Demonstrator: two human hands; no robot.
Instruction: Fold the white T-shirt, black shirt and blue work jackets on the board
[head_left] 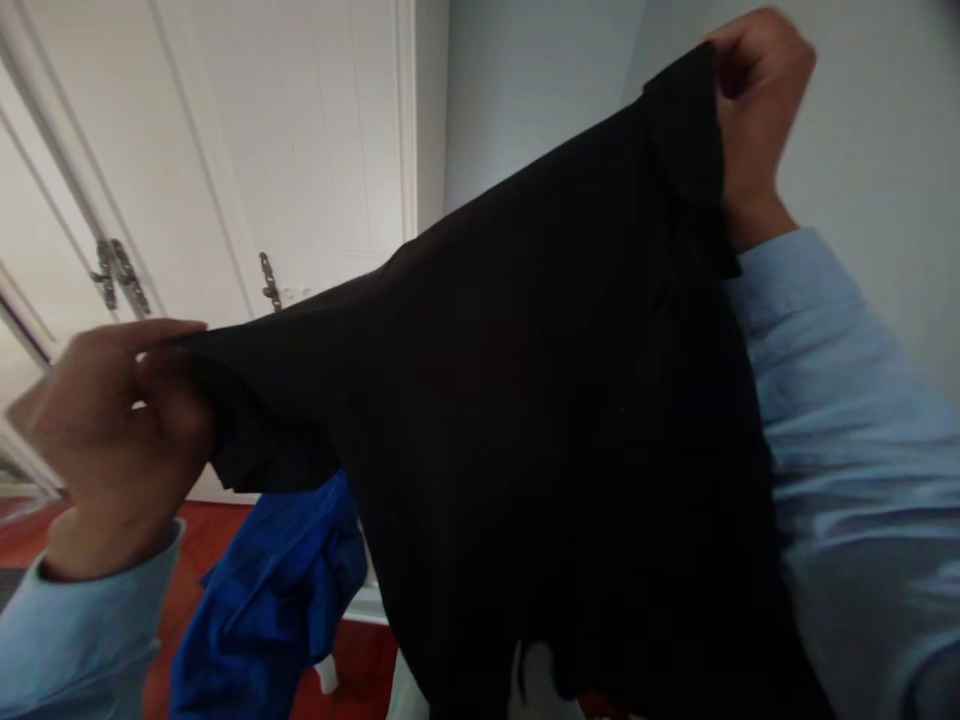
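A black short-sleeved shirt [510, 380] is stretched in the air between my two hands and fills the middle of the head view. At the left, my left hand [120, 420] pinches one sleeve end, its fingers closed and slightly blurred. My right hand [765, 110], higher up at the right, is closed on the other sleeve end. The cloth slants up from left to right, and its body hangs down past the bottom edge. Whatever lies straight behind the shirt is hidden.
White wardrobe doors [300, 130] with dark metal handles stand behind on the left. A pale wall [540, 90] is at the back right. Blue cloth [277, 590] drapes low over a white piece of furniture [367, 605], above a red floor [202, 540].
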